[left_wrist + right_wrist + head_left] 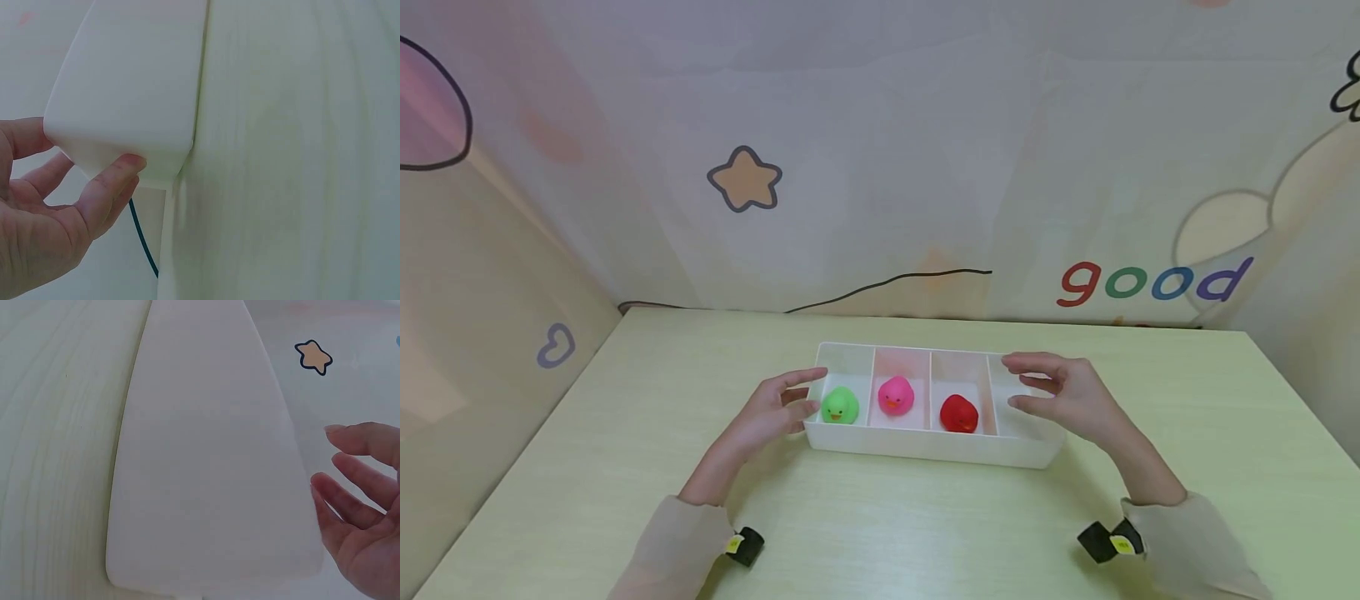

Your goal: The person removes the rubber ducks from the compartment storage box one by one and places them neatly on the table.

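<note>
A long white divided tray (925,447) lies across the table. Its compartments hold a green toy duck (840,406) at the left, a pink one (896,396) beside it, then a red one (958,414) whose face I cannot make out. My left hand (775,408) is at the tray's left end, fingers extended; the left wrist view shows its fingertips touching the tray's outer end (125,94). Over the rightmost compartment, my right hand (1071,392) has thumb and fingers spread apart. The right wrist view shows that hand (369,525) beside the tray's edge, holding nothing.
The pale wooden table (917,533) extends around the tray. Behind it stands a printed backdrop (887,167) with a star and coloured letters. A small black device (747,547) is at the left wrist, a similar one (1099,543) at the right.
</note>
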`<state>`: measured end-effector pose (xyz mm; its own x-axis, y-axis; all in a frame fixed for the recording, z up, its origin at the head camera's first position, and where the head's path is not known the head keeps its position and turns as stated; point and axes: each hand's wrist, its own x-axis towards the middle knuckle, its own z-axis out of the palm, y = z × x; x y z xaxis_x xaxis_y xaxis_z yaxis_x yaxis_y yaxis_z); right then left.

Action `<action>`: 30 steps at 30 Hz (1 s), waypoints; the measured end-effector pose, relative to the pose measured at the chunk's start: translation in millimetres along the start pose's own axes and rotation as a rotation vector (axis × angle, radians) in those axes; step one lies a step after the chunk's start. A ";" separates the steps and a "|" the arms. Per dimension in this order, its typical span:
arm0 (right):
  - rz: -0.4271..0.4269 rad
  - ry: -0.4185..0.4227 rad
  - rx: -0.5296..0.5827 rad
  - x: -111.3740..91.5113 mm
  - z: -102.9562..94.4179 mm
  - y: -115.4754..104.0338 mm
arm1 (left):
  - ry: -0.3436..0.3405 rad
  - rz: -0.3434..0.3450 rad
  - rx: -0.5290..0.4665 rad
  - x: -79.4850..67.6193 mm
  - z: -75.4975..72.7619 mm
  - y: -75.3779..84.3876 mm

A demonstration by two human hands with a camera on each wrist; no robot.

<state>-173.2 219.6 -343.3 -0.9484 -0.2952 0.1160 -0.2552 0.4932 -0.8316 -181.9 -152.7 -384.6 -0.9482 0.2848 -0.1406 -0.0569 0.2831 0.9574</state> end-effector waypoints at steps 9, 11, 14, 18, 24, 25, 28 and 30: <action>-0.046 -0.069 0.020 10.4 20.9 -5.7 | 0.002 -0.012 -0.013 0.4 0.3 -1.0; -0.057 -0.088 0.022 12.6 24.4 -6.5 | 0.000 -0.012 -0.014 0.6 0.3 -1.0; -0.063 -0.124 0.011 15.0 29.0 -8.2 | -0.003 -0.005 -0.014 0.4 0.1 -0.8; -0.053 -0.157 -0.023 16.5 33.8 -10.9 | -0.007 -0.005 -0.018 0.4 0.1 -0.3; -0.009 -0.188 -0.078 18.9 39.4 -17.1 | -0.014 0.003 -0.021 0.2 -0.4 -0.1; -0.010 -0.196 -0.090 19.8 40.6 -17.8 | -0.014 0.005 -0.022 0.2 -0.5 -0.1; -0.036 -0.223 -0.161 22.6 44.2 -19.2 | -0.015 0.010 -0.020 -0.1 -0.9 -0.3; -0.065 -0.242 -0.231 24.0 46.2 -20.5 | -0.015 0.014 -0.018 0.0 -0.5 -0.5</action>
<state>-182.0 164.6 -348.5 -0.8635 -0.5043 0.0095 -0.3762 0.6313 -0.6781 -182.0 -153.3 -385.0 -0.9441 0.3026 -0.1310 -0.0496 0.2623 0.9637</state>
